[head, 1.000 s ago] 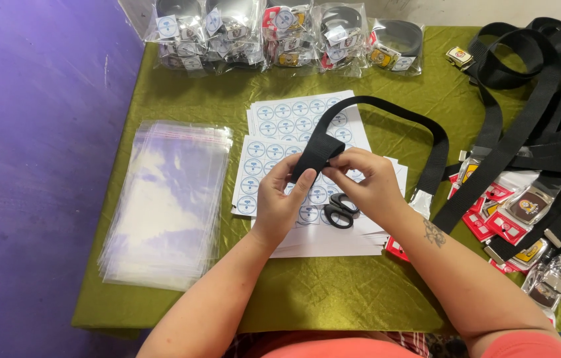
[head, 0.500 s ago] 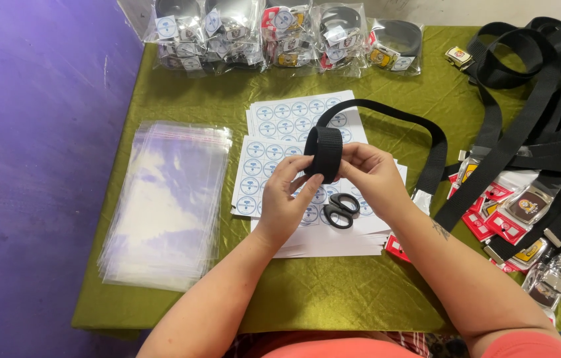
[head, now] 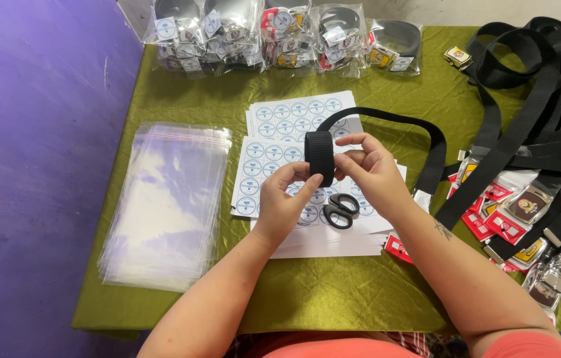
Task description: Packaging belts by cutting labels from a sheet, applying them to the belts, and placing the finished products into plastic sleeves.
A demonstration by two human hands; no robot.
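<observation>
Green table point(head: 333, 298), busy with belts and stickers.
Left hand point(head: 283, 202) and right hand point(head: 370, 172) both pinch a rolled black belt point(head: 320, 158) above scissors point(head: 339, 209); clear bags point(head: 167, 199) lie left.

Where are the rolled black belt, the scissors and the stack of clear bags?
rolled black belt point(head: 319, 158), head view, outer face of the roll
scissors point(head: 339, 211), head view, black handle loops
stack of clear bags point(head: 164, 205), head view, top bag's middle

At the far edge of your tabletop point(head: 181, 99) stands a row of filled clear packages point(head: 274, 33) bearing round white-and-blue labels; at your left lies a stack of empty clear bags point(head: 164, 205); at centre lie white sheets of round blue-ringed stickers point(head: 274, 142); at your right lie red and yellow packets point(head: 522, 212) in clear wrap, near the black straps.
</observation>
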